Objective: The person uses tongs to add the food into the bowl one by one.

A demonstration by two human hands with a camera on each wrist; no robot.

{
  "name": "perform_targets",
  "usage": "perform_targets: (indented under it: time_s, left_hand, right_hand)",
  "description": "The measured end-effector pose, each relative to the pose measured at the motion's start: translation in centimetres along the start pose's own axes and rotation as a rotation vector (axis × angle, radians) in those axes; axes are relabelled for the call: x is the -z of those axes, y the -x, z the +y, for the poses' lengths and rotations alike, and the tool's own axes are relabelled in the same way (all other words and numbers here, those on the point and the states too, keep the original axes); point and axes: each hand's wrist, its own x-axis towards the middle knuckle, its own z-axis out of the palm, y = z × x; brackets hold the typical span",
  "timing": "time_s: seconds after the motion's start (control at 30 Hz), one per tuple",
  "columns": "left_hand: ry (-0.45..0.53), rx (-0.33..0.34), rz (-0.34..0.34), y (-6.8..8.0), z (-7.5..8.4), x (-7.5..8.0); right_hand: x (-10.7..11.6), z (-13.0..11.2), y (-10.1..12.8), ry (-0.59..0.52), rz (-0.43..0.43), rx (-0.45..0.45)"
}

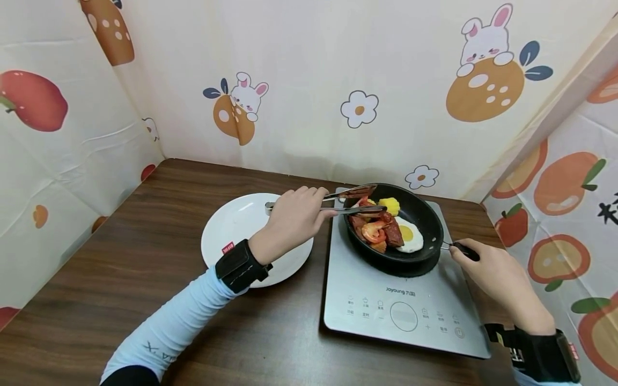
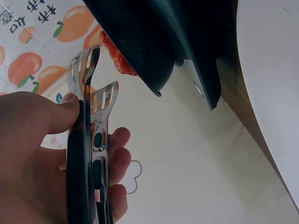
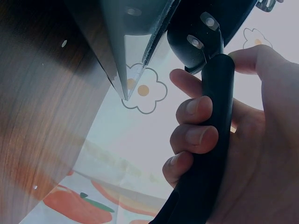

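My left hand (image 1: pixel 300 212) grips a pair of metal tongs (image 2: pixel 96 154), with the thumb on one arm and fingers around the other. Their slotted tips reach over the left side of a black frying pan (image 1: pixel 425 212), with the arms apart. Inside the pan lie a fried egg (image 1: pixel 410 236), a shrimp (image 1: pixel 373 232), browned meat (image 1: pixel 393 234) and a yellow piece like corn (image 1: pixel 390 205). My right hand (image 1: pixel 504 276) holds the pan's black handle (image 3: pixel 217 107), fingers curled round it. A dark shadow shows under the pan; whether its base touches the cooktop I cannot tell.
The pan is over a silver induction cooktop (image 1: pixel 367 305) with a control panel at its front. A white plate (image 1: pixel 217 236) lies left of it, partly under my left forearm. Patterned cloth (image 1: pixel 309 69) encloses the wooden table (image 1: pixel 145 257) at the back and sides.
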Motion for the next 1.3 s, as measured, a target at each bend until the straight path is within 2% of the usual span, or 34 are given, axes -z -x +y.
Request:
perform_targets:
  time_s: [0.2,0.47,0.63,0.83,0.97,1.1,1.3]
  left_hand:
    - [0.021,0.022,-0.004,0.3,-0.5,0.3]
    - [0.196,0.142,-0.078,1.0,-1.6,0.6]
    - [0.2,0.192,-0.078,2.3,-2.7,0.6]
    - [0.202,0.353,-0.125,4.4,-4.8,0.7]
    - [0.144,0.414,-0.163,5.7,-6.4,0.3]
    - [0.106,0.463,-0.174,6.8,-7.7,-0.5]
    - [0.105,0.491,-0.192,7.7,-8.5,-2.0]
  right_hand:
    - [0.2,-0.1,-0.1,0.007,-0.009,0.001]
    - [0.2,0.1,-0.2,0.007,-0.002,0.014]
    - [0.1,0.2,-0.1,0.006,-0.005,0.018]
    - [0.3,0.2,-0.2,0.001,0.001,0.022]
    - [0.6,0.1,-0.3,0.001,-0.003,0.025]
    - [0.6,0.0,-0.3,0.004,-0.003,0.027]
    - [0.4,0.0,-0.1,0.011,-0.006,0.021]
